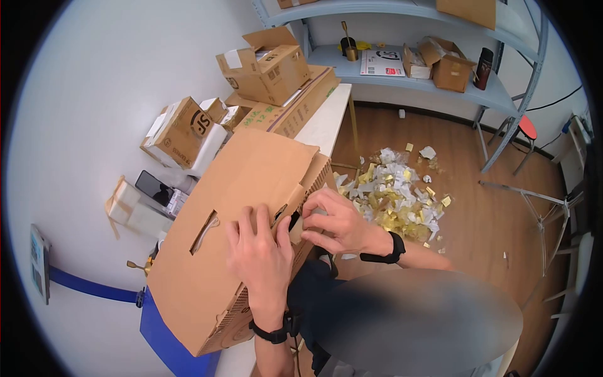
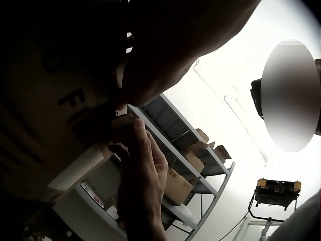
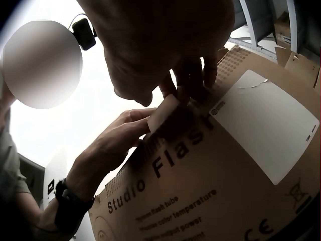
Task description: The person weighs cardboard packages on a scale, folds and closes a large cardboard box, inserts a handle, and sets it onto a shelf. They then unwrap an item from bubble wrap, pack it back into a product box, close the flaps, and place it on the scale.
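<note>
Crumpled white and yellow scraps (image 1: 402, 195) litter the wood-toned floor (image 1: 483, 220); on the tabletop (image 1: 326, 119), the flat-sided brown carton (image 1: 188, 283) lies beneath the left hand (image 1: 260, 257), relaxed fingers on smooth cardboard — the right hand (image 1: 342, 226), fingers curled, pinches its stiff tab (image 3: 163, 113).

Left hand (image 1: 260, 251) palm down, fingers slightly spread; right hand (image 1: 338, 223) close beside it, fingers curled inward.

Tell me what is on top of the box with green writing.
An open box; something white peeks out under it, too covered to identify. The big box hides the near part of the green-marked box.
</note>
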Demonstrator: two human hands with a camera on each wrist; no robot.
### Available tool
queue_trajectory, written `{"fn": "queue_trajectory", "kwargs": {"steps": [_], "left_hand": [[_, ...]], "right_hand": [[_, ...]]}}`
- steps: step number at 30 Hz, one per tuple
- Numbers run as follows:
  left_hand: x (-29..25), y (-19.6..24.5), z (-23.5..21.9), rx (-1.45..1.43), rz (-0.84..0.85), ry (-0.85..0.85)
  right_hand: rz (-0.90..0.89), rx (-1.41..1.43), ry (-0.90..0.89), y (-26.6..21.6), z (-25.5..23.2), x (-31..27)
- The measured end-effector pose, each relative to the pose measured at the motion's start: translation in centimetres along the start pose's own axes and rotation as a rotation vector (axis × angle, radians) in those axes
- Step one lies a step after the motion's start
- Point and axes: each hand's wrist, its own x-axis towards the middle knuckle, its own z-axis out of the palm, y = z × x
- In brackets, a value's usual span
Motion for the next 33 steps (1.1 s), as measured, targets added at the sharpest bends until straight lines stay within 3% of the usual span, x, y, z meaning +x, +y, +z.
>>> {"fn": "queue_trajectory", "kwargs": {"steps": [3, 6, 10, 16, 18, 21, 23, 24, 27, 33], "left_hand": [[0.8, -0.3, 0.9, -0.078, 0.03, -0.024], [0.3, -0.7, 2.2, -0.106, 0.09, 0.066], [-0.2, -0.9, 2.8, -0.071, 0.101, 0.074], [-0.6, -0.8, 2.7, 0.019, 0.19, 0.034], [-0.7, -0.9, 2.6, 0.018, 0.189, 0.008], [-0.6, -1.0, 1.9, -0.03, 0.167, 0.015], [-0.7, -1.1, -0.1, -0.271, 0.139, -0.081], [-1.0, -1.6, -0.7, -0.261, 0.124, -0.085], [-1.9, -3.5, -2.5, -0.596, -0.051, -0.162], [-2.1, -4.1, -2.5, -0.483, -0.026, -0.101]], "right_hand": [[-0.05, -0.031, 0.139, 0.2, 1.7, -1.5], [-0.042, -0.019, 0.212, 0.6, 2.9, -2.3], [-0.065, 0.005, 0.237, 0.8, 2.7, -2.3], [0.126, 0.101, 0.226, 0.0, 1.0, 0.4], [0.241, 0.107, 0.182, -0.9, 0.2, 1.7], [0.163, 0.018, 0.084, -0.9, -0.2, 2.4], [0.148, 0.016, 0.044, -0.8, -0.5, 2.6], [0.146, 0.001, 0.017, -0.8, -0.8, 2.7], [0.126, -0.031, -0.067, -1.0, -1.6, 3.3], [0.022, -0.153, -0.13, -0.6, -1.4, 5.3]]}}
